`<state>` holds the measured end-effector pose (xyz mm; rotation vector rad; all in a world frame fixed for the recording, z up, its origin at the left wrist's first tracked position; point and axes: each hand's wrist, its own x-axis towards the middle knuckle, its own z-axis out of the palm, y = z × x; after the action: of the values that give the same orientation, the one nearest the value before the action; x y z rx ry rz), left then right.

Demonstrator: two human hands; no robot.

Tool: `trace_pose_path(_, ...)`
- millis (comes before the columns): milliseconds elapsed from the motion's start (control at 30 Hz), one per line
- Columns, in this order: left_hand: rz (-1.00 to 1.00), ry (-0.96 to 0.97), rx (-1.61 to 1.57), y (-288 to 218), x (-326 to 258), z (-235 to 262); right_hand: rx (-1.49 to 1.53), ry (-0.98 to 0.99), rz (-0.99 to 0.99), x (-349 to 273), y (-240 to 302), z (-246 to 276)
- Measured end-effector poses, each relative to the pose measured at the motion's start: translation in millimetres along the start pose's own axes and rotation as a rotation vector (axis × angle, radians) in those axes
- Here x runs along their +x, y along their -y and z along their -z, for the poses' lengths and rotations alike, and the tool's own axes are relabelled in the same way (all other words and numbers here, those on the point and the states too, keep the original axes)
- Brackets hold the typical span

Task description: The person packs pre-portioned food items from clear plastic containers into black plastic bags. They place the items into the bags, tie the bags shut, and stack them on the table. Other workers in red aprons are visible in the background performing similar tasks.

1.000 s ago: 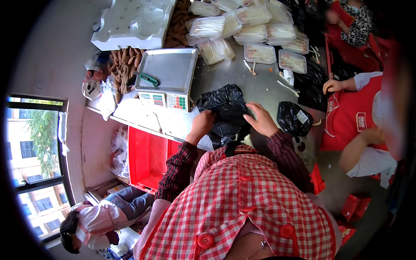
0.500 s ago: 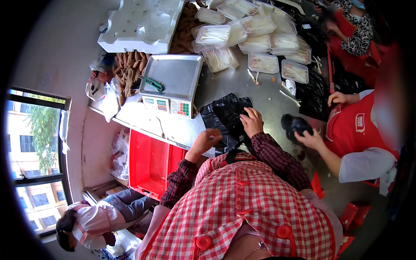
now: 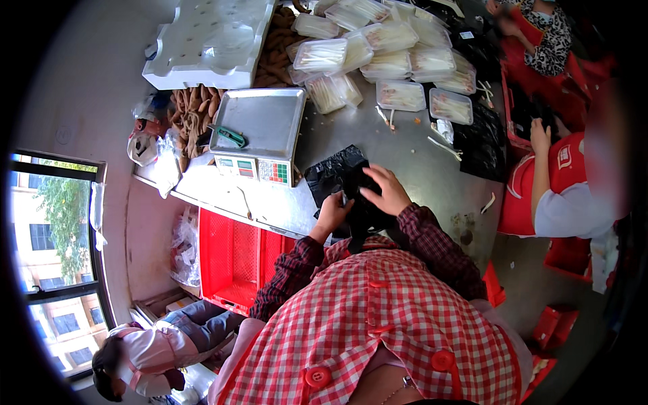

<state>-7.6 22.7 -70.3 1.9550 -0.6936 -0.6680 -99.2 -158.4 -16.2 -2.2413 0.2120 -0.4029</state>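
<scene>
"Where's our black bag [image 3: 331, 173]?"
"Centre of the frame, on the metal table [image 3: 425, 172]. We seem to be opening it, which calls for pinching both edges. Our left hand [image 3: 331, 213] curls narrow, grip unclear; our right hand [image 3: 390, 192] is loosely spread."
"Its long axis?"
"Upper left to lower right; we can't tell where its mouth points."

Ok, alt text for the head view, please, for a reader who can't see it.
At a metal table, the wearer's left hand is curled at a black plastic bag, the right hand spread over it. Beyond lie clear packs of pale stalks; at left, a scale with a green tool on its pan; at right, a co-worker in a red apron.
</scene>
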Motion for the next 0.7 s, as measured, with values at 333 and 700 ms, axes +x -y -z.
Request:
trace_pose_path(333, -0.462, 0.279, 0.289, -69, -15, 24, -0.427, 1.096, -0.023, 21, -79, -79)
trace_pose_path(700, -0.055, -0.567, -0.729, -135, -7, 125, -0.447, 0.335, 0.404, -52, -108, -108)
